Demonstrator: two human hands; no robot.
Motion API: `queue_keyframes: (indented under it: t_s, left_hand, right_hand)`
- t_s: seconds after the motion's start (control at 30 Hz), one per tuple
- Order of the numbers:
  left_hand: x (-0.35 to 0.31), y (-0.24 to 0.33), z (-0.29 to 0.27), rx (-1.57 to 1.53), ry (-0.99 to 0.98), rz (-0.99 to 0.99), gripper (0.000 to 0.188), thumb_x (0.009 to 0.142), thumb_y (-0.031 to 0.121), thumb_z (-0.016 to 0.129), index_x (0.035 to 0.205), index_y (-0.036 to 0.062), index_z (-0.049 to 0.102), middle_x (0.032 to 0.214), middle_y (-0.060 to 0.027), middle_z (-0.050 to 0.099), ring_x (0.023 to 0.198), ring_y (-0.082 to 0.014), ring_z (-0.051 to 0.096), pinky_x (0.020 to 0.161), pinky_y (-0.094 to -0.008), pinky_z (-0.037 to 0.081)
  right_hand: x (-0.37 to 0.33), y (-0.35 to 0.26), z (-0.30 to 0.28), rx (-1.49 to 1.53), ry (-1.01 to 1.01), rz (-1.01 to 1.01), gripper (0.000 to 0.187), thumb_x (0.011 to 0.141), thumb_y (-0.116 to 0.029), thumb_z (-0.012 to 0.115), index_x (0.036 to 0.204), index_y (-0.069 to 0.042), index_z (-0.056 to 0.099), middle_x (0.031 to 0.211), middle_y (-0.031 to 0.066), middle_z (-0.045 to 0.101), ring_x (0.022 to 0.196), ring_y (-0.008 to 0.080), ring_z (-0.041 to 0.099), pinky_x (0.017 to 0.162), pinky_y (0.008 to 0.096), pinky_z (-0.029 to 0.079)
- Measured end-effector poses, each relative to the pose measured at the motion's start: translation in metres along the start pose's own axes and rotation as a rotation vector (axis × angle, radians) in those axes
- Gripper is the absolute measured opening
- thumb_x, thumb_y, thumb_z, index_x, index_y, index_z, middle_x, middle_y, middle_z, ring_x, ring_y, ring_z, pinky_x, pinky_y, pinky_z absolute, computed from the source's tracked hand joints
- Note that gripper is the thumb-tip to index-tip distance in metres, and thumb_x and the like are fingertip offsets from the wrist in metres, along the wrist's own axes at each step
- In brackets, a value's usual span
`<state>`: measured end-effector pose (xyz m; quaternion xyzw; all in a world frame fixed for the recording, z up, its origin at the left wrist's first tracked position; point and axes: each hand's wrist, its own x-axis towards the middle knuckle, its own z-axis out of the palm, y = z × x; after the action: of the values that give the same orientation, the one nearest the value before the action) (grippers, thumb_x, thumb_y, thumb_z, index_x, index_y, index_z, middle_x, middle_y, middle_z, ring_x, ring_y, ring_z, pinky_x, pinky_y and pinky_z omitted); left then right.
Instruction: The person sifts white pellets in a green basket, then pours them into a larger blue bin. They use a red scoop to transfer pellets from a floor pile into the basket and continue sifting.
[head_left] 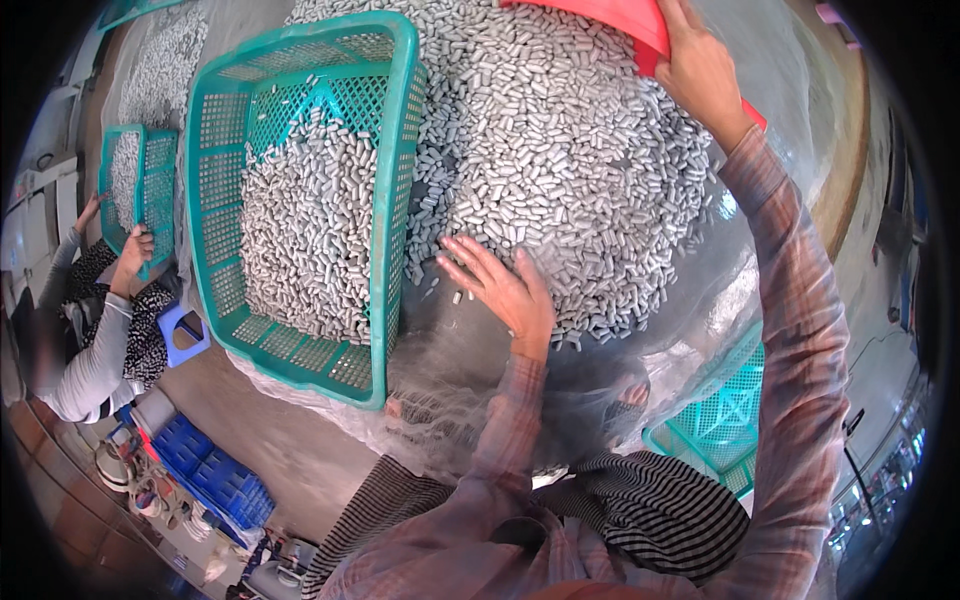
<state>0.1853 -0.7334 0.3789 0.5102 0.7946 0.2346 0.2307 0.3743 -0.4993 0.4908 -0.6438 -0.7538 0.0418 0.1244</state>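
Note:
A broad heap of small silver-grey, capsule-shaped pieces [560,150] lies on a plastic-covered surface in front of me. My left hand [508,298] rests at the heap's near edge, fingers spread, palm down, touching the pieces but gripping none. At the upper right, my right hand [703,72] is closed on the rim of a red plastic basin [605,14], which the top of the picture cuts off. Left of the heap stands a green mesh basket [384,215], tilted in view, partly filled with the same pieces.
Clear plastic sheeting [440,350] covers the surface. Another green basket [715,400] sits low at the right, beside my forearm. At the far left, a person's hand [135,247] holds a smaller green basket [158,190] with similar pieces. Blue crates [215,470] stand on the floor, lower left.

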Motion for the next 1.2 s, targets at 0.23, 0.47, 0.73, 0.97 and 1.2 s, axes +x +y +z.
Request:
queue_keyframes:
  t_s: [0.23, 0.47, 0.73, 0.97, 1.2]
  left_hand:
    - [0.039, 0.024, 0.031, -0.398, 0.262, -0.207, 0.065, 0.096, 0.031, 0.046, 0.144, -0.0047, 0.022, 0.147, -0.0277, 0.026, 0.134, -0.0399, 0.027, 0.110, -0.0463, 0.019]
    - [0.079, 0.070, 0.035, -0.795, 0.249, -0.450, 0.068, 0.088, 0.040, 0.057, 0.144, 0.0109, 0.033, 0.138, -0.0271, 0.028, 0.129, -0.0388, 0.030, 0.103, -0.0472, 0.028]
    - [0.134, 0.137, 0.024, -0.496, -0.073, 0.011, 0.072, 0.074, 0.028, 0.070, 0.139, 0.0176, 0.041, 0.142, -0.0361, 0.014, 0.131, -0.0573, 0.016, 0.107, -0.0648, 0.015]
    - [0.124, 0.096, -0.028, -0.735, 0.083, 0.450, 0.030, 0.086, 0.004, 0.059, 0.116, 0.0027, 0.063, 0.126, -0.0163, 0.057, 0.118, -0.0269, 0.052, 0.101, -0.0347, 0.039]
    - [0.048, -0.017, 0.013, -0.764, 0.011, -0.066, 0.031, 0.097, 0.012, 0.043, 0.117, -0.0061, 0.059, 0.120, -0.0123, 0.060, 0.110, -0.0212, 0.055, 0.097, -0.0329, 0.041]
  right_hand:
    - [-0.083, -0.003, 0.020, 0.221, 0.000, 0.051, 0.087, 0.070, 0.006, 0.052, 0.148, -0.018, 0.021, 0.125, 0.0245, 0.053, 0.095, 0.0470, 0.058, 0.079, 0.0487, 0.050]
    - [-0.124, -0.033, 0.027, 0.441, -0.079, 0.196, 0.091, 0.067, 0.007, 0.048, 0.149, -0.016, 0.015, 0.115, 0.0315, 0.055, 0.087, 0.0479, 0.061, 0.079, 0.0484, 0.050]
    - [-0.078, -0.031, 0.017, 1.115, -0.351, 0.707, 0.075, 0.072, 0.004, 0.043, 0.143, -0.004, 0.020, 0.095, 0.0267, 0.062, 0.059, 0.0309, 0.067, 0.049, 0.0365, 0.057]
    - [-0.087, 0.010, 0.029, 0.854, -0.055, 0.613, 0.024, 0.083, -0.008, 0.057, 0.102, 0.005, 0.063, 0.093, 0.0150, 0.065, 0.082, 0.0235, 0.065, 0.072, 0.0331, 0.054]
    - [-0.224, -0.017, 0.050, 0.512, 0.131, 0.198, 0.030, 0.090, -0.016, 0.056, 0.118, -0.005, 0.061, 0.120, 0.0161, 0.056, 0.113, 0.0307, 0.050, 0.098, 0.0399, 0.039]
